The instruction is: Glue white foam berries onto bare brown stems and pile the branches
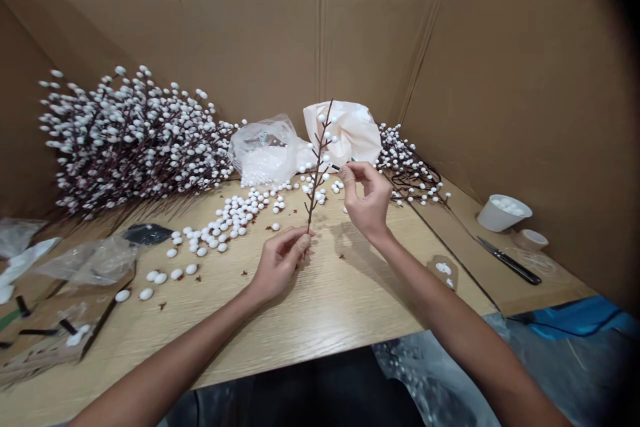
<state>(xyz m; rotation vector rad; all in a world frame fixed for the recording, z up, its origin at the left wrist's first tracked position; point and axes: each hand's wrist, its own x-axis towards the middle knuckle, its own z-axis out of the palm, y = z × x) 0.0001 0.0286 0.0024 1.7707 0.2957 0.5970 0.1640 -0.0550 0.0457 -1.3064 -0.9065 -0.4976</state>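
My left hand (pixel 283 260) is closed around the lower end of a dark brown branch (pixel 314 193), which stands nearly upright with short bare side twigs. A few white balls show at its upper right side. My right hand (pixel 367 197) pinches a small thin black stick (pixel 335 167) just right of the branch; its tip looks pale. Loose white balls (pixel 235 213) lie on the wooden table (pixel 300 320) behind and left of my left hand.
A big pile of white-berried branches (pixel 135 140) fills the back left, a smaller one (pixel 407 167) the back right. Plastic bags (pixel 267 150) stand between them. At right are a white cup (pixel 503 213), a tape roll (pixel 531 240) and a black-handled knife (pixel 515 265).
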